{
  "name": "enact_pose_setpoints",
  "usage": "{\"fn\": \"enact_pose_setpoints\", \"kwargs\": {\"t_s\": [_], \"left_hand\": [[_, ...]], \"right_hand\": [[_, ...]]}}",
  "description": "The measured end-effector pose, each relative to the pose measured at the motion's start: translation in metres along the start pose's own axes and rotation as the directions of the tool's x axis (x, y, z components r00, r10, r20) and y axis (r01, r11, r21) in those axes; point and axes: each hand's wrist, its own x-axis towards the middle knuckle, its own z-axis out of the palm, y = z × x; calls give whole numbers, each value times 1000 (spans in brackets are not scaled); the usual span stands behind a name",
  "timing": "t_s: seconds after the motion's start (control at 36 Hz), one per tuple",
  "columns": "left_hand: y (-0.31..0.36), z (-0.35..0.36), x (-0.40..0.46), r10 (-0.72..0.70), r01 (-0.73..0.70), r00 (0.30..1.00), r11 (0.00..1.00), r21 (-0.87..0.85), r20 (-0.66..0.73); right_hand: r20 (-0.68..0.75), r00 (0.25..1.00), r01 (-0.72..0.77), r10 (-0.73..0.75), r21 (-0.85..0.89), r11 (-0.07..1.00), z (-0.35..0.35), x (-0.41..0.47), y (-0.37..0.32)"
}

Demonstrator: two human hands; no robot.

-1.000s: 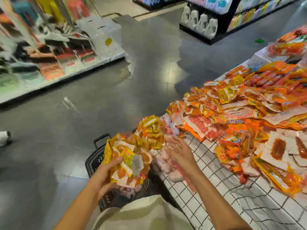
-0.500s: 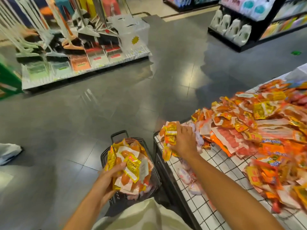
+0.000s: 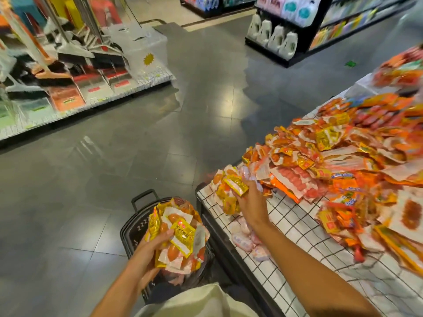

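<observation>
My left hand point(image 3: 153, 244) grips a thick bundle of yellow and white sausage packets point(image 3: 180, 234) above a black shopping basket point(image 3: 135, 227) on the floor. My right hand point(image 3: 250, 205) holds another bunch of yellow packets point(image 3: 230, 189) at the near left corner of the display table point(image 3: 286, 232). A big heap of orange, red and yellow snack packets point(image 3: 343, 161) covers the table to the right of that hand. A few pale pink packets point(image 3: 243, 239) lie on the table under my right forearm.
The table has a white top with a black grid and a dark front edge. A rack of brooms and dustpans point(image 3: 68, 65) stands at the far left across the grey tiled aisle point(image 3: 137, 145). Shelves with white detergent bottles point(image 3: 274, 35) stand at the back.
My right hand has closed on a bunch of yellow packets at the table's corner and lifted it slightly. My left hand keeps its bundle over the basket. The camera has tilted up.
</observation>
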Motion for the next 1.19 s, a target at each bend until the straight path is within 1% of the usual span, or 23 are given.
{"fn": "enact_pose_setpoints", "kwargs": {"t_s": [0.03, 0.08, 0.14, 0.25, 0.36, 0.44, 0.53, 0.58, 0.61, 0.69, 0.72, 0.75, 0.78, 0.83, 0.89, 0.97, 1.03, 1.11, 1.19], "left_hand": [[1, 1, 1, -8, 8, 1000, 1000, 8, 3], [2, 2, 3, -26, 26, 1000, 999, 25, 1], [4, 4, 5, -33, 33, 999, 999, 33, 0], [11, 11, 12, -21, 21, 1000, 999, 47, 13], [16, 19, 17, -6, 3, 998, 999, 49, 61], [19, 27, 19, -4, -1, 996, 998, 57, 94], [21, 35, 20, -24, 12, 992, 996, 93, 123], [20, 40, 19, -36, 20, 991, 992, 123, 132], [20, 43, 18, -39, 20, 989, 991, 135, 141], [18, 54, 16, -55, 23, 982, 984, 177, 179], [17, 59, 14, -63, 24, 978, 981, 193, 198], [16, 64, 12, -70, 23, 973, 978, 209, 219], [15, 69, 10, -76, 21, 968, 974, 226, 240], [11, 79, 6, -89, 12, 956, 964, 264, 281], [6, 90, 3, -103, 11, 946, 957, 288, 306], [-3, 108, -3, -130, 19, 929, 952, 306, 347], [-10, 119, -7, -154, 23, 915, 943, 333, 374], [-24, 135, -15, -190, 25, 893, 926, 376, 409], [-44, 155, -28, -240, 30, 854, 909, 416, 462]], "right_hand": [[-47, 997, -57, 62, 112, 992, -4, -3, -4], [-110, 978, -135, 179, 325, 936, -14, -8, -11], [-132, 961, -148, 242, 492, 858, -26, -14, -16], [-174, 936, -140, 307, 616, 776, -56, -28, -20], [-163, 908, -129, 387, 769, 626, -79, -56, -18], [-95, 905, -168, 414, 816, 553, -89, -84, -15], [-77, 893, -166, 442, 858, 486, -95, -115, -10], [-78, 871, -178, 485, 871, 458, -98, -138, -4], [-95, 863, -179, 495, 860, 478, -100, -150, -2], [-186, 858, -228, 479, 698, 679, -105, -184, 2], [-205, 843, -252, 497, 666, 702, -106, -194, 4], [-221, 824, -263, 522, 666, 698, -107, -203, 7], [-228, 802, -274, 552, 681, 679, -107, -213, 10], [-231, 735, -280, 637, 753, 596, -107, -233, 16], [-248, 676, -239, 693, 817, 525, -107, -253, 18], [-268, 640, -192, 721, 852, 487, -110, -283, 24], [-266, 620, -147, 738, 885, 442, -109, -300, 29], [-299, 559, -86, 773, 907, 413, -111, -327, 35], [-321, 506, -8, 801, 927, 376, -114, -360, 42]]}}
